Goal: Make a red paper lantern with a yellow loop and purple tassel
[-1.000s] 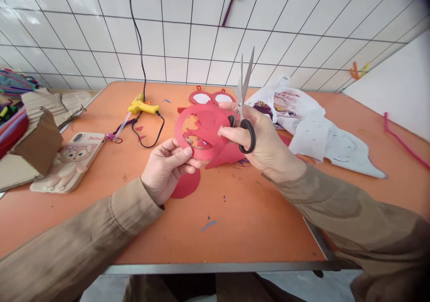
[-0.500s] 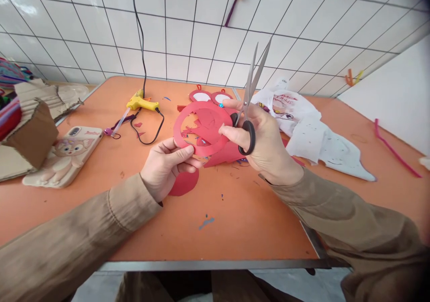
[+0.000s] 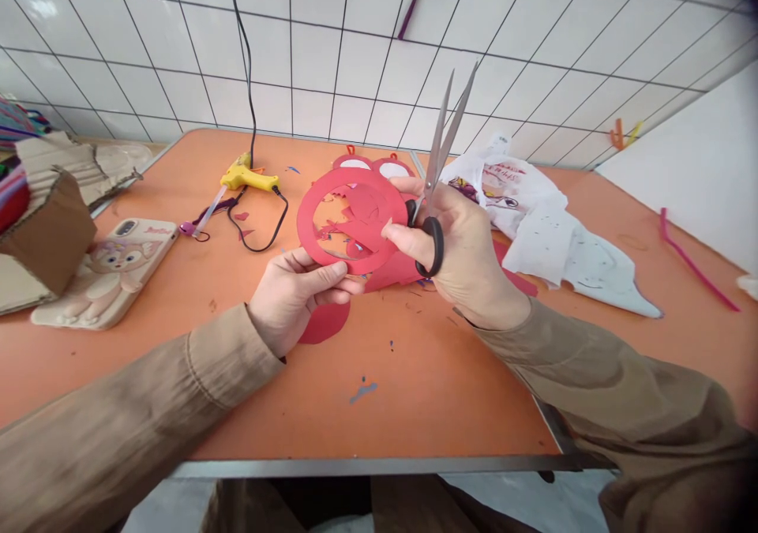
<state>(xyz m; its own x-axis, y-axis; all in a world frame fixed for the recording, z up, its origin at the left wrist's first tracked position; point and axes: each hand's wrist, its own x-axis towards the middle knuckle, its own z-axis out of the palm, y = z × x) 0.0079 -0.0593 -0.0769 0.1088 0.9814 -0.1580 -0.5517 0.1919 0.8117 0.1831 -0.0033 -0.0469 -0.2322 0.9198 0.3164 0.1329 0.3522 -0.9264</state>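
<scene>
Near a bag (image 3: 538, 197) with illegible red lettering (image 3: 503, 173), left grip (image 3: 290, 292) pinches red ring (image 3: 305, 221), right grip (image 3: 467, 257) holds scissors (image 3: 436, 156).

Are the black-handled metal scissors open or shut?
Partly open: the black-handled metal scissors, in the right hand, show a narrow V-shaped gap between their blades.

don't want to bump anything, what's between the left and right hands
In the head view, the red paper ring spans the stretch from the left hand to the right hand; red paper pieces show through its opening.
</scene>
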